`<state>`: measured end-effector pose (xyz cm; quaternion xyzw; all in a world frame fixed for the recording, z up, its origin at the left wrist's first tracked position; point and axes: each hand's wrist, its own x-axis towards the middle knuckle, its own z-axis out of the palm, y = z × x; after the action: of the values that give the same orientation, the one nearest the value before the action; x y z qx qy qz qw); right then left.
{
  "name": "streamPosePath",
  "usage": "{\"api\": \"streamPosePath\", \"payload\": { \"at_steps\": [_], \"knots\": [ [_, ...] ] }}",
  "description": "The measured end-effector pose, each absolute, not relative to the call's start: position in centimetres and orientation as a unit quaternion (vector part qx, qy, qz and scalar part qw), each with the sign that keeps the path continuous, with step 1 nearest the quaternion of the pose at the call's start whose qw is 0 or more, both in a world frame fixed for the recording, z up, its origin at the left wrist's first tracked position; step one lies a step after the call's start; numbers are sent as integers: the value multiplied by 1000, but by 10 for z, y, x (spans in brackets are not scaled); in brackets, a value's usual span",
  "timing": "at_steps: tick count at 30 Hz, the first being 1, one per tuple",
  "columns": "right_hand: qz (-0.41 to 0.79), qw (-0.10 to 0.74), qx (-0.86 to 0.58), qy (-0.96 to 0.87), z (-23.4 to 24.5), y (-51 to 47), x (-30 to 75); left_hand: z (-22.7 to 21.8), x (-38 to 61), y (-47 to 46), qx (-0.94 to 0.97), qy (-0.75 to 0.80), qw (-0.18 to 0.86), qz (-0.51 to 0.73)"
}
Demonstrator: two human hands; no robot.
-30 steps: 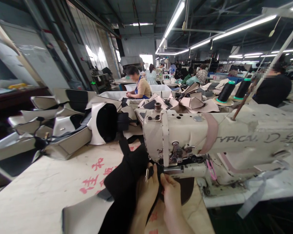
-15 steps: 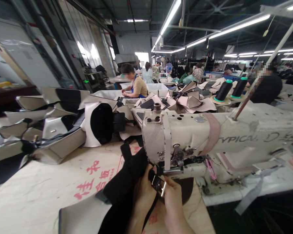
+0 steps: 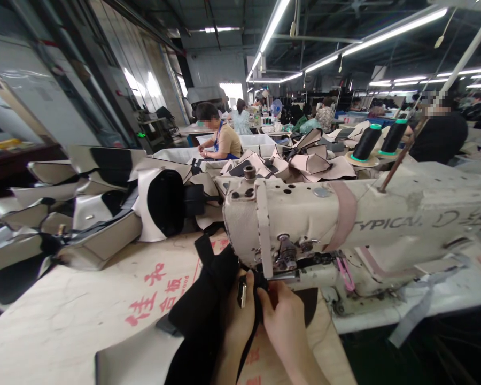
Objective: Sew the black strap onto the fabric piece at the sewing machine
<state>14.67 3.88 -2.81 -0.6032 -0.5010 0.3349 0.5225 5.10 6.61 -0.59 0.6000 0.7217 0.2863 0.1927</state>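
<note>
Head view: worker at a sewing machine (image 3: pixel 288 214), both hands close under the front end of its arm. Left hand (image 3: pixel 240 310) grasps a black strap (image 3: pixel 260 280), thumb uppermost, a metal buckle (image 3: pixel 243 295) lying against it; right hand (image 3: pixel 284 307) pinches the same strap just beside, fingertips curled in and partly hidden. Strap, then, sits between the two hands, near the needle area; the needle itself cannot be made out. A wide black panel (image 3: pixel 198 302) slants across the left forearm over the pale wooden surface (image 3: pixel 88 299), a beige panel (image 3: pixel 136 350) next to it. Judgement on handling: strap best kept flat and lightly taut, buckle turned clear of the metal parts, fingertips short of the needle area, the panel's weight supported so it does not drag. Containers: white plastic bin (image 3: pixel 258 140) beyond the machine, beside a seated co-worker (image 3: pixel 228 141); another white bin section (image 3: pixel 176 154) on that person's other side, possibly the same bin; contents of both too small to tell. Bag body (image 3: pixel 156 203) on the left shows a black inside; more beige-and-black pieces (image 3: pixel 84 198) heaped around it.
</note>
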Motion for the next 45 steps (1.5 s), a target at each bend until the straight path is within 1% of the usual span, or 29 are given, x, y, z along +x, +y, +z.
{"api": "streamPosePath", "payload": {
  "at_steps": [5, 10, 13, 18, 22, 26, 36, 41, 43, 45],
  "knots": [
    [394, 542, -588, -454, -32, 47, 142, -13, 52, 69, 587, 716, 214, 311],
    [520, 576, -530, -342, -43, 49, 127, -18, 51, 67, 583, 707, 229, 327],
    [582, 583, -495, -277, -43, 48, 124, -15, 51, 65, 588, 700, 234, 330],
    [618, 594, -456, -239, -40, 48, 128, -10, 52, 64, 591, 696, 234, 334],
    [619, 603, -445, -235, -42, 48, 129, -16, 51, 64, 589, 699, 230, 334],
    [617, 590, -464, -236, -40, 48, 131, -21, 50, 64, 585, 707, 228, 327],
    [577, 573, -510, -281, -48, 55, 134, -17, 52, 70, 582, 728, 212, 295],
    [509, 553, -538, -382, -41, 56, 131, -16, 51, 73, 591, 726, 199, 290],
    [463, 537, -550, -442, -33, 51, 142, -15, 51, 74, 597, 722, 195, 291],
    [386, 531, -573, -491, -24, 41, 172, -14, 50, 75, 602, 718, 192, 292]
  ]
}}
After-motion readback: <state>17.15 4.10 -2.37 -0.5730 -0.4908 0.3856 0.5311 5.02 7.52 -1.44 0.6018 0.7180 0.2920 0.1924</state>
